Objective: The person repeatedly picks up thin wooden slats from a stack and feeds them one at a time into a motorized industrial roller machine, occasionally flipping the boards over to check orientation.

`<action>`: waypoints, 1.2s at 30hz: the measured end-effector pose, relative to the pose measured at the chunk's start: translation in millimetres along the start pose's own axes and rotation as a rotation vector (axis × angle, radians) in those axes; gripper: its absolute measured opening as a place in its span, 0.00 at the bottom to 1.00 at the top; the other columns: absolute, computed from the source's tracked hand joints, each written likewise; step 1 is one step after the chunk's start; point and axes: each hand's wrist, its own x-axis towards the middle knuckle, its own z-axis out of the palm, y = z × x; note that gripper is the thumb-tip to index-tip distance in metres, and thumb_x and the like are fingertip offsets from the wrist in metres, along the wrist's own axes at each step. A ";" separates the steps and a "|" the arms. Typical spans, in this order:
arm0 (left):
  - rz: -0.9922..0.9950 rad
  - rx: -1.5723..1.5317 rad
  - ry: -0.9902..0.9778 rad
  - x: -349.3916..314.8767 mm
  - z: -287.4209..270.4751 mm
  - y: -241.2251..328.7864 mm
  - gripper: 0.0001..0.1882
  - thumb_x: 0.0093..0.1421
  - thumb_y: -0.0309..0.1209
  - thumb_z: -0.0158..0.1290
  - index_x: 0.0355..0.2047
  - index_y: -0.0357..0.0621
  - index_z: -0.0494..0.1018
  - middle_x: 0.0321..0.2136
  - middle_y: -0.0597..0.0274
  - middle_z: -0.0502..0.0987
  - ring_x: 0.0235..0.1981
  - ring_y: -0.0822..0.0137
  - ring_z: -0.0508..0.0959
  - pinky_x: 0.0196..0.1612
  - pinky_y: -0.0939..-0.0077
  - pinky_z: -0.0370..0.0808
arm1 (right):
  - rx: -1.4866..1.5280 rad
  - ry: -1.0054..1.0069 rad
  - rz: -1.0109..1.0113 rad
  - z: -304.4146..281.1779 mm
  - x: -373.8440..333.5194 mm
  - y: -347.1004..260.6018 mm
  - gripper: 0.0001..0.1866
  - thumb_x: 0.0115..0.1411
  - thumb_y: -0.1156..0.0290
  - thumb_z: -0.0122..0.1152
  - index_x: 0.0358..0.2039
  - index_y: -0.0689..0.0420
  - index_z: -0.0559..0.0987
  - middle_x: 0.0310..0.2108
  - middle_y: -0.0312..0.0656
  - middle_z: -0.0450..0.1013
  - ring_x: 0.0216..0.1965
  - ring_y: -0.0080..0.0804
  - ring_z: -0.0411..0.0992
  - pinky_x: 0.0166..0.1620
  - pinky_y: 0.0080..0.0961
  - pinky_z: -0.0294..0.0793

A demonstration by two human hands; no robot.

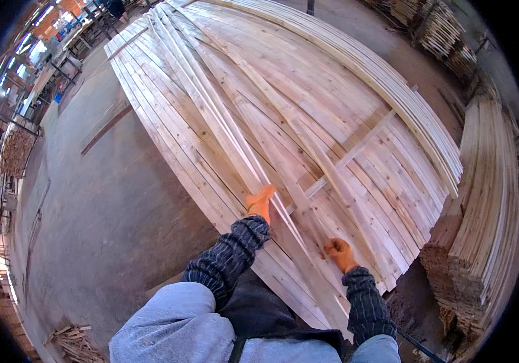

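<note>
My left hand (261, 203), in an orange glove, is closed on the edge of a long narrow wooden board (226, 130) that runs away from me toward the far left. To its right and nearer my body, my right hand (341, 255), also in an orange glove, has its fingers curled in beside another long loose board (271, 148). Whether anything sits in those fingers is hidden. Beneath both hands lies a wide layer of pale knotty boards (386, 199), side by side. More loose boards lie slantwise over this layer.
A thin wooden crosspiece (356, 151) lies across the layer. Narrow strips (417, 127) are stacked along its far right side. A tall lumber stack (477, 224) stands at the right. Scrap wood (75, 343) lies on the concrete floor (108, 230) to the left, with workbenches beyond.
</note>
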 end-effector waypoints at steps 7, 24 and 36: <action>0.024 -0.042 0.009 -44.6 8.4 23.9 0.32 0.57 0.35 0.69 0.55 0.29 0.71 0.54 0.51 0.79 0.58 0.59 0.74 0.64 0.67 0.67 | -0.317 0.042 -0.099 38.8 -46.1 -6.1 0.21 0.71 0.56 0.59 0.52 0.61 0.81 0.47 0.43 0.82 0.50 0.33 0.77 0.57 0.32 0.74; 0.120 -0.323 -0.145 4.4 -30.4 7.1 0.36 0.68 0.52 0.56 0.66 0.41 0.63 0.61 0.53 0.70 0.60 0.60 0.72 0.63 0.59 0.68 | -0.347 -0.320 -0.105 65.9 -52.9 -32.5 0.23 0.73 0.54 0.50 0.57 0.58 0.78 0.48 0.50 0.80 0.50 0.42 0.77 0.54 0.34 0.74; -0.124 -0.365 -0.460 -99.0 -4.4 -17.9 0.33 0.69 0.61 0.49 0.54 0.41 0.75 0.48 0.59 0.81 0.46 0.61 0.81 0.49 0.63 0.79 | -0.486 -0.053 -0.144 77.8 -60.8 -155.1 0.62 0.44 0.48 0.78 0.74 0.59 0.57 0.64 0.65 0.68 0.65 0.58 0.68 0.67 0.41 0.67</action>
